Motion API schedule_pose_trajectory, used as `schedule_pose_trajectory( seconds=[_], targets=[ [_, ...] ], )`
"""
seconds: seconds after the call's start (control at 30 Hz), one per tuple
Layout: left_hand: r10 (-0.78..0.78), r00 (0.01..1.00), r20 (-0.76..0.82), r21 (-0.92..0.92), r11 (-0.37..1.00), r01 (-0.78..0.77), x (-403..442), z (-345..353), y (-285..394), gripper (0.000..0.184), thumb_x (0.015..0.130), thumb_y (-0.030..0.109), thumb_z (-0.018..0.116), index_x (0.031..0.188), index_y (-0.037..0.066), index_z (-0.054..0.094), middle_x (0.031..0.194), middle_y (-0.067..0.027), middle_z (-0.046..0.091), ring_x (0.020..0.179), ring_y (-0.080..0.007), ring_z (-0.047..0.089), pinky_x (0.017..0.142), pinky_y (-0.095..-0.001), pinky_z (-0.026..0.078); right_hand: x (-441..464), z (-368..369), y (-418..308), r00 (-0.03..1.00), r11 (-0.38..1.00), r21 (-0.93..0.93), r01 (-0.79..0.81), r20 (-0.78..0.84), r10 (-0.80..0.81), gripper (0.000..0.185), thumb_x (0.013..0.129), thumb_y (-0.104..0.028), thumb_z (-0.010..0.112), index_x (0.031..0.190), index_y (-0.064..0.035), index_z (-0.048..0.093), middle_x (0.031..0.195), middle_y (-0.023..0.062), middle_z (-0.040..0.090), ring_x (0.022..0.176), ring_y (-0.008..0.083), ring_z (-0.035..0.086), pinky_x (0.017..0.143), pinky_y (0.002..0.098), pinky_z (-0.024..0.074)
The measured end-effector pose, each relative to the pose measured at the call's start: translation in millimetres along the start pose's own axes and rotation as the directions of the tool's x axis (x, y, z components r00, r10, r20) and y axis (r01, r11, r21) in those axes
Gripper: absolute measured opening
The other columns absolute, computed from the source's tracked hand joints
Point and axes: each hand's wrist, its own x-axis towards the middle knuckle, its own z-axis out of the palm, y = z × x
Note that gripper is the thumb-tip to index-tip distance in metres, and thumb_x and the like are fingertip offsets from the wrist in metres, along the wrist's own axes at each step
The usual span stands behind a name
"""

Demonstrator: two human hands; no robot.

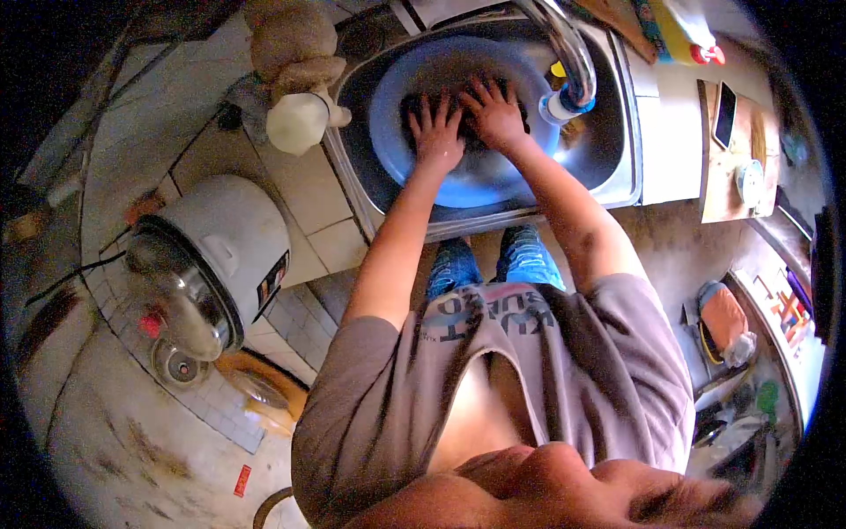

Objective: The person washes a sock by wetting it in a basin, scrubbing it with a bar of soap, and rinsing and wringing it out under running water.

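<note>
A round blue basin (394, 159) sits inside the metal sink. In it lies a dark, soft-looking mass (477, 152), perhaps cloth, mostly covered by my hands. My left hand (438, 134) rests on its left part, fingers spread. Beside it, my right hand (495, 115) lies on the right part with its fingers also apart. The thumbs' sides of the two hands almost meet. Whether the fingertips grip any of the dark material cannot be made out.
A curved metal faucet (577, 62) hangs over the right side of the sink (627, 163). Left of it stand a pale jug-like container (300, 123) and a white rice cooker (251, 225). A phone (724, 115) lies on a board at right, near a yellow bottle (674, 31).
</note>
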Motion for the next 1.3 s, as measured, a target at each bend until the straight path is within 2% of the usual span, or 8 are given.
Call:
schedule_pose_trajectory(
  seconds=[0.13, 0.23, 0.33, 0.47, 0.77, 0.97, 1.13, 1.3],
  targets=[
    [-0.192, 0.959, -0.209, -0.311, 0.943, 0.121, -16.7, 15.3, 7.3, 0.049, 0.076, 0.028, 0.069, 0.119, 0.009, 0.054, 0.125, -0.0089, 0.05, 0.115, -0.0315, 0.044, 0.092, -0.0489, 0.037, -7.2, 1.3, 6.1, 0.937, 0.919, 0.286, -0.272, -0.137, 0.32, 0.055, 0.08, -0.019, 0.059, 0.133, -0.0212, 0.045, 0.136, 0.0132, 0.041, 0.12, 0.0372, 0.043, 0.098, 0.0537, 0.0353],
    [-0.311, 0.666, 0.678, -0.702, -0.542, 0.462, -22.6, 21.2, 20.6, 0.048, 0.079, 0.042, 0.069, 0.11, 0.007, 0.059, 0.113, -0.0076, 0.057, 0.101, -0.0265, 0.054, 0.085, -0.041, 0.044, -23.6, 32.3, -15.4, 0.831, 0.772, 0.438, -0.462, -0.091, 0.549, 0.065, 0.069, -0.009, 0.067, 0.13, -0.0146, 0.047, 0.126, 0.018, 0.049, 0.115, 0.0345, 0.048, 0.095, 0.0438, 0.0411],
    [-0.151, 0.757, 0.636, -0.551, -0.775, 0.309, -14.0, 6.6, 10.5, 0.056, 0.074, 0.049, 0.072, 0.107, 0.005, 0.06, 0.102, -0.009, 0.061, 0.095, -0.0245, 0.056, 0.085, -0.0398, 0.045, -34.6, 18.7, -42.4, 0.863, 0.276, 0.844, -0.46, 0.352, 0.362, 0.064, 0.065, -0.017, 0.076, 0.122, -0.0041, 0.052, 0.114, 0.0159, 0.059, 0.111, 0.0252, 0.053, 0.097, 0.0346, 0.0391],
    [-0.017, 0.736, 0.677, -0.562, -0.658, 0.502, -27.0, -61.8, -4.6, 0.049, 0.078, 0.044, 0.067, 0.111, 0.009, 0.061, 0.104, -0.0068, 0.065, 0.093, -0.0226, 0.062, 0.087, -0.0389, 0.048, -50.3, -96.9, -69.3, 0.961, 0.298, 0.955, 0.005, 0.079, -0.267, 0.044, 0.068, -0.005, 0.071, 0.111, -0.0057, 0.059, 0.111, 0.0101, 0.06, 0.109, 0.0212, 0.053, 0.097, 0.0333, 0.0381],
    [0.04, 0.826, 0.562, -0.444, -0.828, 0.342, -59.6, -84.2, 5.0, 0.05, 0.082, 0.032, 0.06, 0.123, 0.005, 0.05, 0.125, -0.0152, 0.053, 0.115, -0.033, 0.049, 0.096, -0.0555, 0.037, -47.1, -73.7, -7.9, 0.795, -0.454, 0.885, -0.104, 0.348, 0.497, 0.047, 0.075, 0.0, 0.067, 0.121, -0.0039, 0.056, 0.11, 0.006, 0.063, 0.101, 0.018, 0.057, 0.093, 0.0288, 0.0428],
    [0.213, 0.888, 0.408, -0.214, -0.923, 0.32, -67.5, -122.7, 39.4, 0.062, 0.082, 0.044, 0.056, 0.132, 0.008, 0.044, 0.134, -0.0139, 0.047, 0.121, -0.036, 0.045, 0.098, -0.0588, 0.034, -65.1, -43.2, -74.2, 0.808, -0.969, 0.241, 0.06, 0.559, 0.189, 0.057, 0.087, -0.041, 0.058, 0.131, -0.0087, 0.045, 0.123, 0.0106, 0.055, 0.112, 0.0268, 0.053, 0.1, 0.042, 0.0389],
    [0.093, 0.844, 0.528, -0.394, -0.854, 0.341, -82.4, -120.4, 49.8, 0.063, 0.082, 0.052, 0.058, 0.131, 0.014, 0.046, 0.132, -0.0115, 0.048, 0.117, -0.0321, 0.048, 0.094, -0.0577, 0.039, -42.4, -78.8, -69.3, 0.902, -1.0, -0.021, 0.014, 0.432, 0.004, 0.045, 0.085, -0.039, 0.062, 0.119, -0.0102, 0.054, 0.106, 0.012, 0.061, 0.095, 0.028, 0.06, 0.089, 0.0426, 0.0468],
    [0.004, 0.833, 0.553, -0.635, -0.646, 0.425, -85.7, -112.5, 36.9, 0.059, 0.073, 0.019, 0.078, 0.123, 0.012, 0.048, 0.11, -0.0063, 0.059, 0.101, -0.0218, 0.056, 0.082, -0.0423, 0.048, -12.7, -90.9, -46.5, 0.774, -0.761, 0.636, -0.126, 0.543, 0.326, 0.022, 0.077, -0.021, 0.064, 0.095, -0.0091, 0.056, 0.08, 0.0047, 0.058, 0.074, 0.019, 0.058, 0.07, 0.0327, 0.0488]
  ],
)
